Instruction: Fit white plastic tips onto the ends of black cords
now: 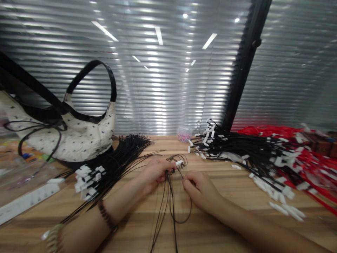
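Near the middle of the wooden table, my left hand (156, 173) pinches a bundle of thin black cord (172, 207) close to its looped end. A small white tag (179, 163) sits at the fingertips among the loops. To the right, my right hand (198, 188) is closed, thumb against the curled fingers, on a strand of the same cord. Between the hands the strand runs short and slanted. Several cord lengths hang down toward the table's front edge, and one curves in a wide loop below my right hand.
At left lies a bunch of black cords (123, 154) with white tags, before a patterned white bag (86, 140). On the right are more black cords (237, 144), red cords (316, 165) and loose white tags (286, 210). A small clear tub (184, 135) stands at the back.
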`<move>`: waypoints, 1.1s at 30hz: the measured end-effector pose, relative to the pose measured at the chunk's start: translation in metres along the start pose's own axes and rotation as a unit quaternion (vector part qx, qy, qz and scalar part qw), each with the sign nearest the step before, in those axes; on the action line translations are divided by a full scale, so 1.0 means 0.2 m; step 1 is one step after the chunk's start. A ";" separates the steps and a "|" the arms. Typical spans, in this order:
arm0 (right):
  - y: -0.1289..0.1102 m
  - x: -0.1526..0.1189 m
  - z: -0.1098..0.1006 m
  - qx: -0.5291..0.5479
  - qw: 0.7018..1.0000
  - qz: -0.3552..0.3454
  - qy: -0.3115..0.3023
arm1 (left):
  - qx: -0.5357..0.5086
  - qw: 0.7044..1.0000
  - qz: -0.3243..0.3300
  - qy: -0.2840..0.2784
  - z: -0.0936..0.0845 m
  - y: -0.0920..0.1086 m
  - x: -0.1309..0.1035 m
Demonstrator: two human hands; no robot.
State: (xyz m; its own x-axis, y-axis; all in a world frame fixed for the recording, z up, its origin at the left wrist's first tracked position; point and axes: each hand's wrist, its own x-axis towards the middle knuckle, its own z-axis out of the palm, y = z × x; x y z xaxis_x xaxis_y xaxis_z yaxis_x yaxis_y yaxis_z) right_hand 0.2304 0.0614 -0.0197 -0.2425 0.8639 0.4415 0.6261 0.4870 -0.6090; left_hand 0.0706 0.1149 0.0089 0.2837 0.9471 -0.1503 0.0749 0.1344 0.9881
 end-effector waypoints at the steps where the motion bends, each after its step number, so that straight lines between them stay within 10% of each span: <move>1: 0.00 0.00 0.00 0.002 1.000 0.002 0.004 | -0.001 1.000 -0.001 -0.002 0.00 0.00 0.00; 33: -0.01 0.05 0.04 0.296 0.928 0.225 0.019 | 0.085 0.996 0.021 -0.035 0.00 -0.03 -0.01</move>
State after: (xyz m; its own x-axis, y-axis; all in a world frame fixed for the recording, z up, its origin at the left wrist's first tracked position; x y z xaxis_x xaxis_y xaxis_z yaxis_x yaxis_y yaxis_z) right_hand 0.2201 0.0704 -0.0194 -0.0226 0.9973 0.0705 0.1382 0.0730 -0.9877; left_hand 0.0700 0.1121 0.0043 0.3561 0.9271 -0.1174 0.2212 0.0385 0.9745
